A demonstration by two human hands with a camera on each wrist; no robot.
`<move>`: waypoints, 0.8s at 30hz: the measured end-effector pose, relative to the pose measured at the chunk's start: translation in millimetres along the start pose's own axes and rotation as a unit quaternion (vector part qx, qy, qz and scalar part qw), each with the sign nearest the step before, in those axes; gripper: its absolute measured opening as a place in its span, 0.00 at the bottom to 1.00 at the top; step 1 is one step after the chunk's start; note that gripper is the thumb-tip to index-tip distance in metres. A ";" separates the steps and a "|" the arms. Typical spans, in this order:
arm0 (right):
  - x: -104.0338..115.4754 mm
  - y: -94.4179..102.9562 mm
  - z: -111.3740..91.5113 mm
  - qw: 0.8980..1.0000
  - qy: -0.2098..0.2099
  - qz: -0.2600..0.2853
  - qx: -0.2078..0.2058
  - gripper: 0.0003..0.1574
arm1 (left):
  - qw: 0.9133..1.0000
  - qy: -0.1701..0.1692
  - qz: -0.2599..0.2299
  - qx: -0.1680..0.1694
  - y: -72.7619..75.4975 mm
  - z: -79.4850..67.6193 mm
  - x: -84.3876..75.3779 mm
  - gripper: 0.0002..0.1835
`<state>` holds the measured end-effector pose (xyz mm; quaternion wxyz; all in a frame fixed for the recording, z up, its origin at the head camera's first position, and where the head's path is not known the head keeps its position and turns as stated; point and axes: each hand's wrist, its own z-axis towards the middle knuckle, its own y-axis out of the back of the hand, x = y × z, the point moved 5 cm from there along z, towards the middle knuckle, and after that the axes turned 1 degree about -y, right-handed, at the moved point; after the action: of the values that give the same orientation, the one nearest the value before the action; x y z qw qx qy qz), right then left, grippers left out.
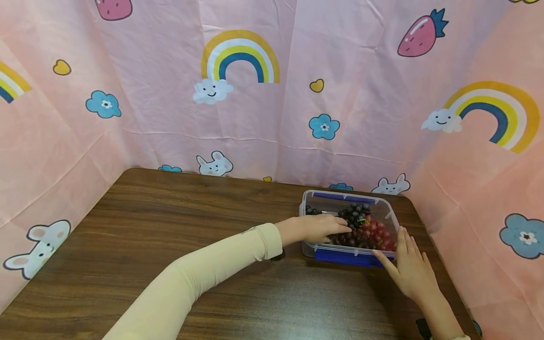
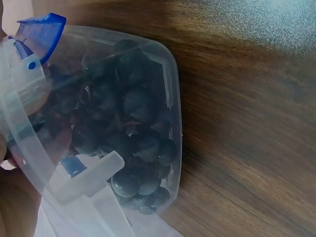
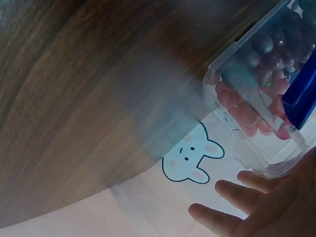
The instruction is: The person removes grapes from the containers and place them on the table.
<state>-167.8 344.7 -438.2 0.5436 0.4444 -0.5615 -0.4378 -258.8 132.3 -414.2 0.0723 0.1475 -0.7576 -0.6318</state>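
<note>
A clear plastic container (image 1: 312,249) with blue clips stands at the right of the table. Inside lie dark grapes (image 1: 356,211) and a bunch of red grapes (image 1: 378,231). My left hand (image 1: 322,227) reaches over the container's left side, its fingers extended above dark grapes and their undersides hidden. Through the plastic in the left wrist view, dark grapes (image 2: 140,103) fill the near end. At the container's right front corner rests my right hand (image 1: 411,264), fingers straight along the right side, thumb at the front rim. Its spread fingers (image 3: 237,197) also show in the right wrist view.
The brown wooden table (image 1: 191,208) extends left and in front of the container. Behind it and at both sides hangs a pink printed cloth (image 1: 263,118). The container stands near the table's back and right edges.
</note>
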 end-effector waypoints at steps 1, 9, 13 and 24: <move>0.5 0.3 -0.1 1.000 0.000 0.000 0.001 0.68 | 1.000 -0.001 0.004 -0.004 0.6 -0.4 -0.1 0.34; 1.3 1.0 -0.3 1.000 0.001 0.006 0.000 0.68 | 0.999 -0.007 0.028 -0.037 7.8 -7.5 -3.1 0.33; 0.6 0.3 0.1 1.000 0.000 0.008 -0.001 0.68 | 0.998 -0.008 0.037 -0.053 13.7 -12.0 -3.9 0.33; 0.1 0.0 0.9 1.000 0.000 0.005 -0.004 0.68 | 0.995 0.004 0.060 -0.075 27.3 -24.7 -1.9 0.32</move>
<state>-168.7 344.6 -438.2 0.5480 0.4393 -0.5617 -0.4372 -253.3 114.1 -382.7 0.1239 0.0980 -0.7155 -0.6805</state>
